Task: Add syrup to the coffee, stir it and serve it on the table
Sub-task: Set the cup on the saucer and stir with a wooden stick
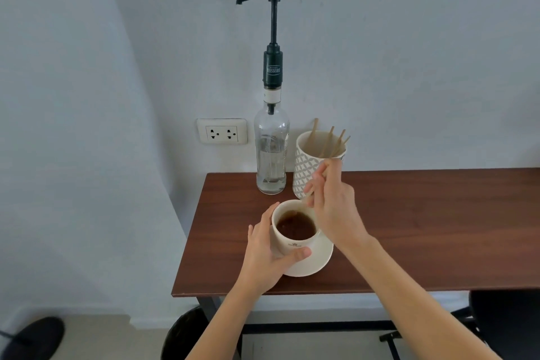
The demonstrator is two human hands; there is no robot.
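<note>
Cup (295, 231) of coffee on a saucer (317, 263), near the table's (423, 228) front left corner. Left hand (264, 254) grips the cup at 9 o'clock. Right hand (333, 207) pinches a stirrer (306, 202) entering at 1 o'clock. Stir gently, keeping the cup steady.

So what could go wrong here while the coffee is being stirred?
The coffee cup looks fairly full, so brisk stirring with the wooden stirrer in the right hand might slop coffee onto the saucer. The left hand steadies the cup; a nudge could slide it toward the table edge nearby.
</note>
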